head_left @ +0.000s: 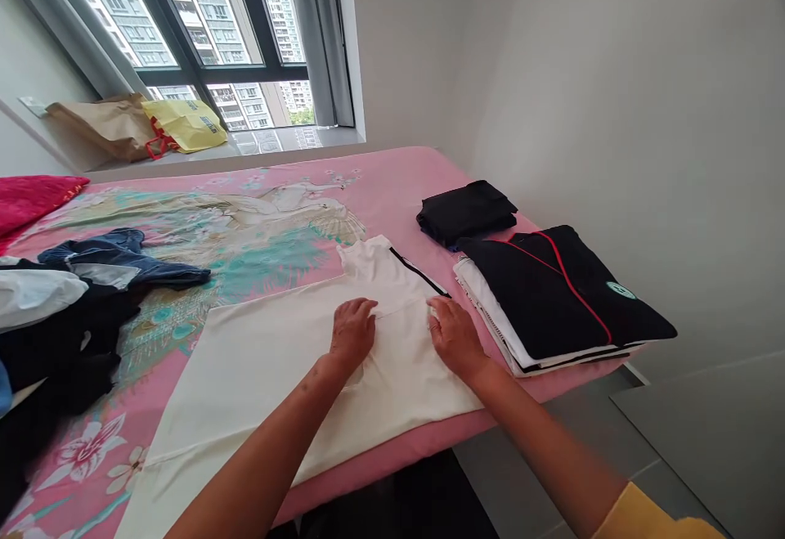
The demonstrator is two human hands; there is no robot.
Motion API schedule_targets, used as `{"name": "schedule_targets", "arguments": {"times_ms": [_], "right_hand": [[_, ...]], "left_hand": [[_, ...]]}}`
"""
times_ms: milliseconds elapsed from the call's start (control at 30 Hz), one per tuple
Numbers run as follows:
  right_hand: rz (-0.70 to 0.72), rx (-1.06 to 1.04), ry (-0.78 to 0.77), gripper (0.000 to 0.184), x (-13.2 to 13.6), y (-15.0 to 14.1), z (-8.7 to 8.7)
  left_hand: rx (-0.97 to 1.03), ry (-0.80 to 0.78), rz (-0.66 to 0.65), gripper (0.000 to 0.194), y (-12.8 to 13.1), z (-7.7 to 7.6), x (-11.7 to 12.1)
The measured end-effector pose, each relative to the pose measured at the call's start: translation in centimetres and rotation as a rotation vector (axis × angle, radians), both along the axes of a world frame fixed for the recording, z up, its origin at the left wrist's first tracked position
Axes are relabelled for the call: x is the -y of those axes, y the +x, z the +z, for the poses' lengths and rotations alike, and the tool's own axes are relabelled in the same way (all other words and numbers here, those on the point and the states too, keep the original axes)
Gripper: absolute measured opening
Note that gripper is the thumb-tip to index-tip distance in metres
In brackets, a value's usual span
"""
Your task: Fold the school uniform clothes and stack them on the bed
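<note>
A long white dress (pixel 263 359) lies spread on the bed, its wide end toward the near left. A narrow black strip runs along one edge of its upper part. My left hand (pixel 354 330) rests on the middle of the upper part, its fingers bent and closed on the cloth. Close to the black strip, my right hand (pixel 455 336) pinches the fabric between thumb and fingers. Some cloth under both palms is hidden. Right of my right hand is a stack of folded clothes (pixel 491 310), topped by a black garment with red piping (pixel 540 294).
Behind the stack sits a folded black garment (pixel 467 212). Loose dark and white clothes (pixel 61 318) and denim (pixel 123 257) lie at left, near a red cushion (pixel 37 204). Paper and yellow bags (pixel 187 123) stand on the windowsill. The pink bedspread (pixel 405 171) ends beside the right wall.
</note>
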State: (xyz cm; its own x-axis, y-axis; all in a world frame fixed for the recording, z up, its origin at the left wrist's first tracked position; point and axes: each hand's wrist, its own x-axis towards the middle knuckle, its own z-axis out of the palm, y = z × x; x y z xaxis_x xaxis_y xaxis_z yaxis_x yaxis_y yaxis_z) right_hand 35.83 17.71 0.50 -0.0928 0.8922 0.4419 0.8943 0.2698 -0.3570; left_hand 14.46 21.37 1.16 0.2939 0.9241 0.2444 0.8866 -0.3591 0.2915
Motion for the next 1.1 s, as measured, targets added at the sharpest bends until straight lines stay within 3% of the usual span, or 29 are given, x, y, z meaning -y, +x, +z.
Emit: {"name": "schedule_targets", "arguments": {"times_ms": [100, 233, 300, 467, 633, 833, 900, 967, 1100], "right_hand": [[0.218, 0.145, -0.079, 0.041, 0.6, -1.9, -1.0], [0.103, 0.267, -0.32, 0.062, -0.5, -3.1, -3.3], [0.064, 0.29, -0.358, 0.069, -1.3, -3.0, -4.1], [0.052, 0.288, -0.343, 0.069, -2.4, -2.5, -3.9], [0.031, 0.254, -0.342, 0.055, -2.9, -2.7, -3.1], [0.064, 0.291, -0.246, 0.05, -3.5, -3.6, -3.4], [0.077, 0.273, -0.249, 0.052, -3.5, -3.9, -3.8], [0.08, 0.253, -0.242, 0.054, -3.4, -3.9, -4.1], [0.094, 0.23, -0.237, 0.056, -3.2, -3.9, -4.2]], "left_hand": [[-0.079, 0.017, -0.276, 0.039, 0.4, -1.3, 2.5], [-0.167, -0.121, -0.159, 0.063, 0.2, -2.8, 4.2], [-0.182, -0.162, -0.116, 0.067, -0.1, -3.0, 4.3], [-0.211, -0.204, -0.107, 0.069, 0.8, -1.5, 3.9], [-0.157, -0.15, -0.21, 0.054, 3.0, -0.6, 1.8], [-0.102, -0.157, -0.148, 0.055, 2.7, -3.5, -0.5], [-0.094, -0.164, -0.147, 0.054, 2.3, -3.8, -1.1], [-0.082, -0.168, -0.072, 0.055, 1.7, -3.3, -2.3], [-0.035, -0.175, 0.272, 0.057, 0.4, -0.9, -7.3]]}}
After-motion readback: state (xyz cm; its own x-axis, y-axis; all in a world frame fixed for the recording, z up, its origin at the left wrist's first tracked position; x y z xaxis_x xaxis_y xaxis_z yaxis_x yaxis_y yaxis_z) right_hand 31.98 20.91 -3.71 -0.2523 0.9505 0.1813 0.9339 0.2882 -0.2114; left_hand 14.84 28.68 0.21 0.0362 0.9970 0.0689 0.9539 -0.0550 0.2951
